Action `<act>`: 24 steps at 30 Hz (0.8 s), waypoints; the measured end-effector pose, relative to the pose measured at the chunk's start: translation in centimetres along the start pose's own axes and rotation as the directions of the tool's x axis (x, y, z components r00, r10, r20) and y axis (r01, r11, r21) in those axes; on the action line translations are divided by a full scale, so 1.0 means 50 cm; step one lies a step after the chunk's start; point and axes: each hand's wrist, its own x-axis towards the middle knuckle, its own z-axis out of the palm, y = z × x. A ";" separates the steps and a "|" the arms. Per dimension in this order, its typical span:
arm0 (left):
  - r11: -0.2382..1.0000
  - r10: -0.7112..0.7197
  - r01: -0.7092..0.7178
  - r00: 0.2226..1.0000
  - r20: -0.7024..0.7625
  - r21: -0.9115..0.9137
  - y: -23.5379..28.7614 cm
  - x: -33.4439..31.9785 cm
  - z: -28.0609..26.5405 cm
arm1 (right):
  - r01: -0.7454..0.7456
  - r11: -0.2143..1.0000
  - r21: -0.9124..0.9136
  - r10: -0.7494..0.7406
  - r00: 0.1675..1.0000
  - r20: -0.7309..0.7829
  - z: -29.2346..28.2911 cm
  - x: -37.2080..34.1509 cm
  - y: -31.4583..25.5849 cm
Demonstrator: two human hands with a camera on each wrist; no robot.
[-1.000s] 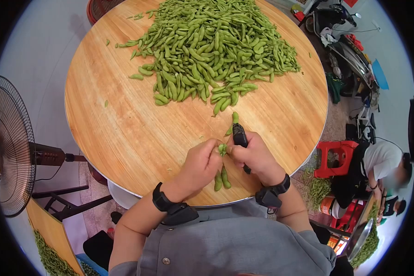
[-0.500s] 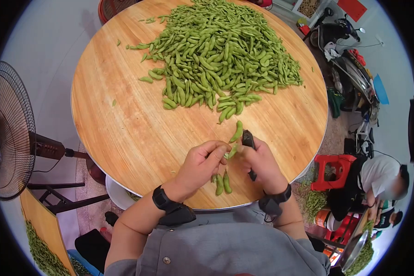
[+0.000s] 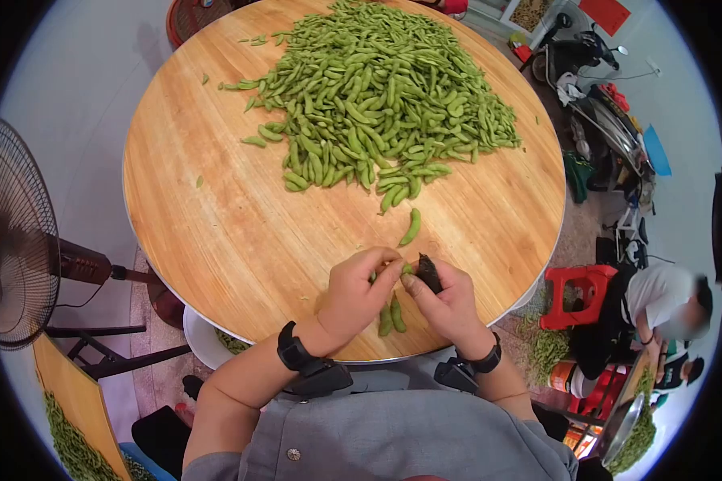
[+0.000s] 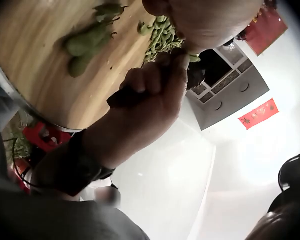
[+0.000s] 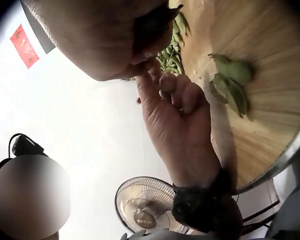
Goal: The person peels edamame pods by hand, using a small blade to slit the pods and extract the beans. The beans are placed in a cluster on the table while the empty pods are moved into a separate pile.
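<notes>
My left hand (image 3: 359,290) and right hand (image 3: 449,309) meet above the near part of the round table. Between their thumbs and fingertips is a green pod (image 3: 409,269), pinched from both sides and mostly covered. A black tool (image 3: 429,274) is gripped in my right hand, its dark tip showing past the fingers; its exact shape is hidden. Under the hands lie green pods (image 3: 397,314), also visible in the right wrist view as a small cluster (image 5: 232,85). A single curved pod (image 3: 410,228) rests just beyond the hands.
A big heap of pods (image 3: 377,104) covers the far half of the wooden table (image 3: 192,248). A fan (image 3: 16,240) stands at left. At right are a red stool (image 3: 578,297), a seated person (image 3: 658,301) and a scooter (image 3: 594,88).
My right hand has moved in against the left, and the black tool has turned in its grip. The pod between the hands is now more covered by fingers.
</notes>
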 end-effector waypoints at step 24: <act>0.274 -0.626 0.570 0.717 0.306 -0.775 -0.016 0.027 -0.039 | 0.065 0.797 -0.600 0.078 0.975 0.210 -0.015 -0.055 -0.005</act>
